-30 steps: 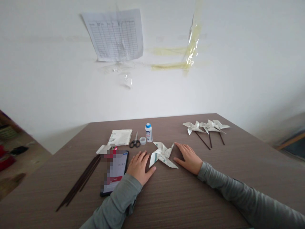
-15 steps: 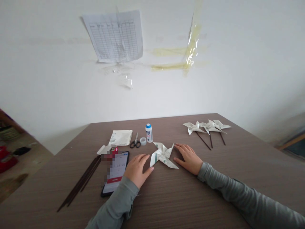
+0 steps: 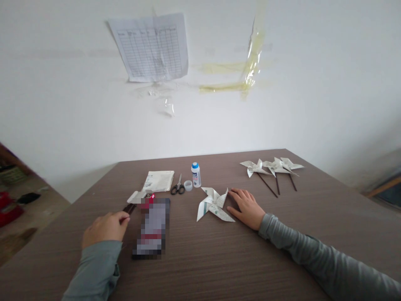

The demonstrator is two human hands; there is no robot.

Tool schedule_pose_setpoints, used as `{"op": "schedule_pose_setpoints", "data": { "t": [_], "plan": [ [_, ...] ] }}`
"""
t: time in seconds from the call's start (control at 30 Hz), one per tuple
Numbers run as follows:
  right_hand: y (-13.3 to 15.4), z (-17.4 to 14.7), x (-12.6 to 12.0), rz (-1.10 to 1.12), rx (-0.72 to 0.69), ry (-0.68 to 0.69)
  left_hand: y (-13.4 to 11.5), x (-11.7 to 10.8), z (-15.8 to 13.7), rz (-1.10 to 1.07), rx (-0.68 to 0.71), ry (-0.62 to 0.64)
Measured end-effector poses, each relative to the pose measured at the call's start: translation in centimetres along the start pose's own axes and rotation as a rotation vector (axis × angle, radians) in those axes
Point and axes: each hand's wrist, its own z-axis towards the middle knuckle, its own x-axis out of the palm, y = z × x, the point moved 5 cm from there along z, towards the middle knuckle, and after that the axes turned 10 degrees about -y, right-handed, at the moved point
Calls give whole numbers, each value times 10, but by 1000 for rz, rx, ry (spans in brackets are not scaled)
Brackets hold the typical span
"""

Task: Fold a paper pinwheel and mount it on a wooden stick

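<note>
A pinwheel head folded from printed paper [image 3: 214, 205] lies on the table without a stick. My right hand [image 3: 247, 209] rests flat at its right side, fingers apart, the fingertips at or just touching a blade. At the left, my left hand [image 3: 105, 228] is over the bundle of thin dark sticks [image 3: 129, 209], thumb and forefinger pinched on a stick. The hand hides most of the bundle, so how many sticks it grips cannot be told. Beyond the sticks' far ends is a small red box with a white flap [image 3: 138, 196].
A phone [image 3: 153, 230], partly blurred out, lies between my hands. Farther back are folded paper [image 3: 158, 181], scissors [image 3: 178, 189], a small clear round cap or roll [image 3: 188, 185] and a white bottle with blue lid [image 3: 196, 175]. Several finished pinwheels [image 3: 275, 166] lie back right.
My left hand has left the paper pinwheel's left side, moved left across the phone and closed at the dark sticks. My right hand has barely moved.
</note>
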Motion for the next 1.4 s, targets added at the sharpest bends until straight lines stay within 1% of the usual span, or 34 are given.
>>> {"op": "schedule_pose_setpoints", "data": {
  "t": [0.1, 0.17, 0.3, 0.47, 0.57, 0.77, 0.83, 0.9, 0.97, 1.1, 1.2, 1.27, 1.33, 1.4],
  "plan": [
    [0, 0, 0, 7, 1, 3, 5, 4, 0, 187, 61, 2],
    [-1, -1, 1, 11, -9, 4, 3, 5, 0, 221, 87, -19],
    [-2, -1, 1, 16, -31, -13, 4, 6, 3, 181, 63, -45],
    [-2, -2, -1, 9, -66, -82, 8, 6, 7, 152, 39, -7],
    [-1, -3, -1, 1, -72, -108, 13, 6, 7, 138, 2, -33],
    [1, -1, -2, -23, -34, -55, 24, 13, 11, 139, -37, -50],
    [2, -1, -3, -21, -30, -42, 27, 15, 13, 138, -54, -24],
    [3, -1, -4, -17, -32, -43, 26, 16, 14, 132, -47, 23],
    [3, -2, -4, -15, -32, -43, 25, 14, 13, 130, -38, 38],
    [0, -2, -1, -16, -37, -57, 25, 8, 9, 115, -57, -8],
    [-1, -1, 0, -3, -60, -82, 25, 9, 10, 99, -51, -24],
    [-1, -1, 0, -2, -62, -71, 26, 11, 11, 118, -58, -14],
    [-1, -1, 0, -10, -50, -47, 27, 13, 12, 114, -44, 7],
    [0, -1, -1, -17, -39, -28, 26, 14, 12, 74, -1, 10]
  ]
}}
